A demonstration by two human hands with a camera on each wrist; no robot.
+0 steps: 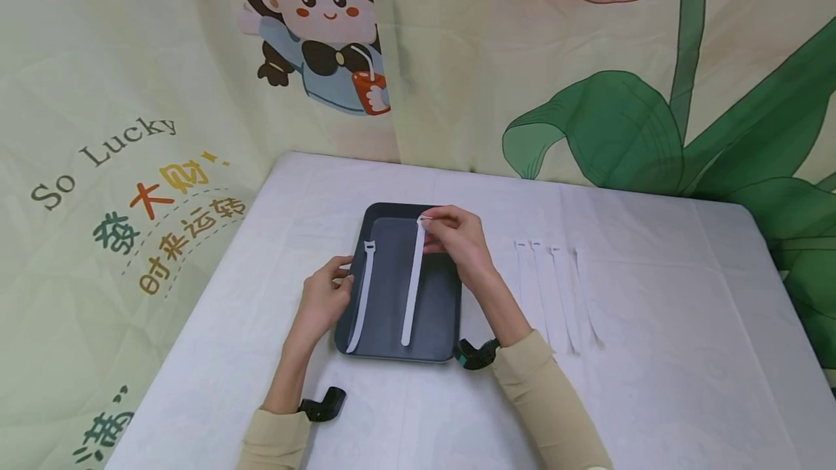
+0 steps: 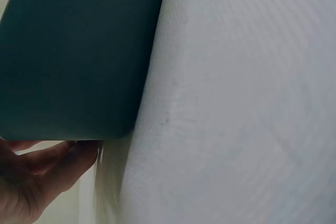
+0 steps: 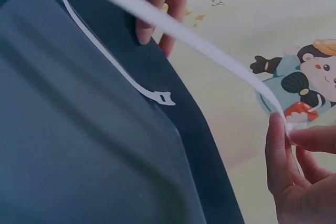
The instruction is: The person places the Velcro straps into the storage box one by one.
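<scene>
My right hand (image 1: 460, 241) pinches a white cable strap (image 1: 413, 281) at its slotted upper end, thumb against fingertips. The strap slants down over a dark tray (image 1: 451, 321); in the right wrist view it bows in a curve from the fingertips. A second white cable strap (image 1: 363, 296) lies lengthwise along the tray's left side, slotted head at the far end. My left hand (image 1: 324, 299) grips the tray's left edge, one digit over the rim in the right wrist view. From the left wrist, its fingers (image 2: 68, 166) show partly hidden behind the tray wall.
Several more white straps (image 1: 538, 289) lie in a row on the white tabletop (image 1: 686, 310) right of the tray, partly beside the right forearm. A printed cloth (image 1: 451, 93) hangs behind the table and on its left.
</scene>
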